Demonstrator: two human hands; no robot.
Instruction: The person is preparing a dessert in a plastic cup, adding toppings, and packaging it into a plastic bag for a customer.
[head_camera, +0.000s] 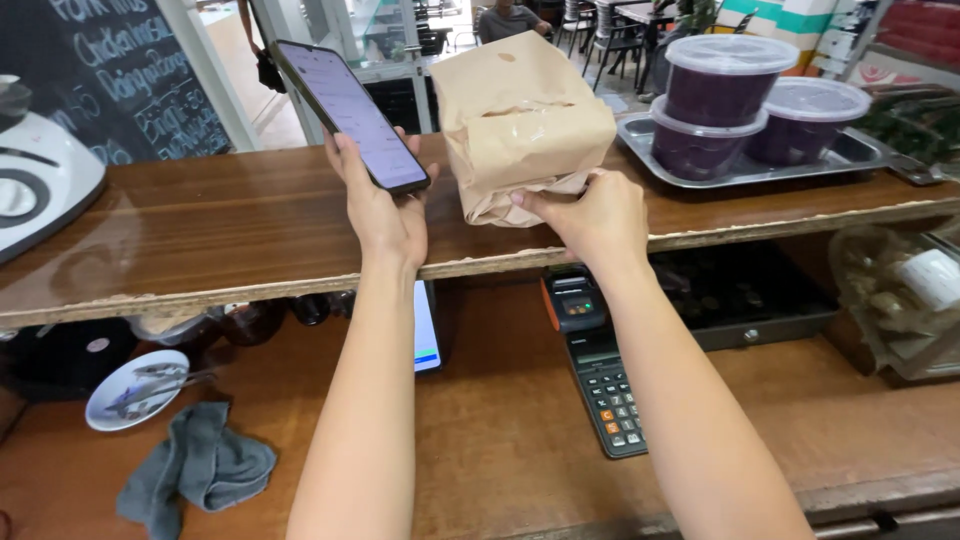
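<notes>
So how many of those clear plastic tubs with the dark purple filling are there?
3, all on the metal tray: two lidded tubs side by side, and a third stacked on the left one. More could be hidden behind them.

Place: café or takeaway shop counter
Evidence: chalkboard menu (130, 80); card terminal (572, 300); calculator (610, 400); lidded tubs (725, 85) on steel tray (860, 155); dining chairs (600, 30)
</notes>
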